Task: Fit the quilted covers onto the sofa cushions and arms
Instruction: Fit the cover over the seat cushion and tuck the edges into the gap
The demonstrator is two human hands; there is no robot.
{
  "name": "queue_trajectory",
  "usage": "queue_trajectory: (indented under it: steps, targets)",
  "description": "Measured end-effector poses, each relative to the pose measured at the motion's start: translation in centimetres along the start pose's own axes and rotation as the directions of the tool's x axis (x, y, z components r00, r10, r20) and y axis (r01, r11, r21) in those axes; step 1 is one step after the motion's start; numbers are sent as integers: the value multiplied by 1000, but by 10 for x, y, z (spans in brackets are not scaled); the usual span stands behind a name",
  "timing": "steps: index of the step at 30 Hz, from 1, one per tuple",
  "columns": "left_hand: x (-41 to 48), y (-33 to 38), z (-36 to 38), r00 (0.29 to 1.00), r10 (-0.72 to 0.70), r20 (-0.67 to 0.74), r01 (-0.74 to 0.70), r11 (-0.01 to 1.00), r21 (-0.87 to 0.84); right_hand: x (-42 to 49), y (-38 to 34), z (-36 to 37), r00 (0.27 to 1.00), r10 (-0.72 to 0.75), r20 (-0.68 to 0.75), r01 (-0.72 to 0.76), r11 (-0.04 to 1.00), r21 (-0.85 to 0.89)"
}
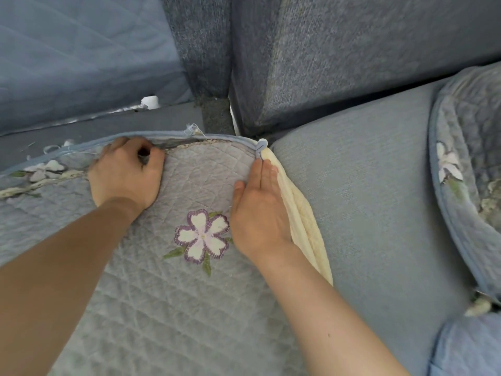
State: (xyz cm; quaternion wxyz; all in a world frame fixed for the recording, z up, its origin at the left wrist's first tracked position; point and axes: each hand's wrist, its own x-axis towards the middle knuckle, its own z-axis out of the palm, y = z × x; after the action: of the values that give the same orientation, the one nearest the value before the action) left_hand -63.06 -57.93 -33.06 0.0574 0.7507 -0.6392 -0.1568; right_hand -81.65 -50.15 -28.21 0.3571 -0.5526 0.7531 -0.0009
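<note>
A grey-blue quilted cover (168, 308) with an embroidered purple-and-white flower lies over the left seat cushion. Its blue-piped back edge runs along the gap at the sofa back. My left hand (126, 173) is curled shut on that back edge, fingers tucked under the piping. My right hand (259, 210) lies flat with fingers together, pressing the cover's right corner where its cream underside (303, 223) folds up. The right seat cushion (374, 213) is bare blue fabric. A second quilted cover (466, 169) lies crumpled at the far right.
Two dark blue-grey back cushions (352, 58) stand behind the seats, with a narrow gap between them. A quilted blue back cover (81, 55) fills the upper left. Loose threads and white stuffing lie along the back gap at left.
</note>
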Motion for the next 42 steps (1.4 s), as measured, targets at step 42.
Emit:
queue_trajectory:
  steps: [42]
  targets:
    - [-187, 173, 10, 592, 612, 524, -803, 503, 320, -159, 144, 36, 975, 40, -220, 32, 949, 315]
